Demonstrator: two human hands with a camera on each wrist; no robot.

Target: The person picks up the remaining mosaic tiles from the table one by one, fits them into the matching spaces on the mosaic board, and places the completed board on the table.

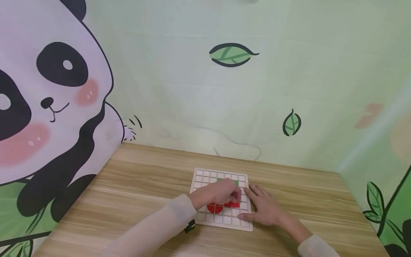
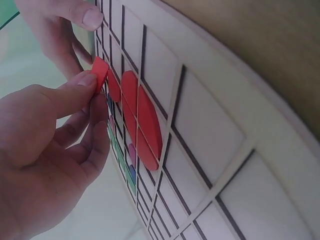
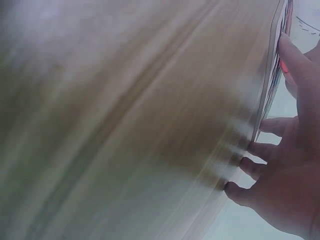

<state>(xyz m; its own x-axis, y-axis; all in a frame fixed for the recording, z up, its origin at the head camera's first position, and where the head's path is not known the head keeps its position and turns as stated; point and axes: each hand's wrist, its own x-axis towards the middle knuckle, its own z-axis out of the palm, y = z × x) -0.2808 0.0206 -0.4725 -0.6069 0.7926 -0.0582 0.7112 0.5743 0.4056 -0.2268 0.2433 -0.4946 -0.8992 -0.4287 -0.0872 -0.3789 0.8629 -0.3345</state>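
A white square board (image 1: 206, 174) with a raised grid lies on the table. My left hand (image 1: 223, 192) reaches over its middle and pinches a small red tile (image 2: 100, 73) between thumb and fingertips, close over the grid. Red tiles (image 2: 149, 120) sit in the cells nearby, several of them forming a round shape. Beyond them are green tiles (image 2: 120, 152), with small purple (image 2: 132, 151) and blue (image 2: 133, 172) pieces. The right hand (image 1: 266, 207) spreads along the board's right side, its thumb on the grid and the other fingers at the edge and on the table.
The wooden table (image 1: 144, 171) runs back to a pale green backdrop (image 1: 179, 89) with leaf drawings. A large panda picture (image 1: 64, 107) covers the left wall. A black strap (image 1: 190, 226) shows at my left wrist, beside the board's near-left corner.
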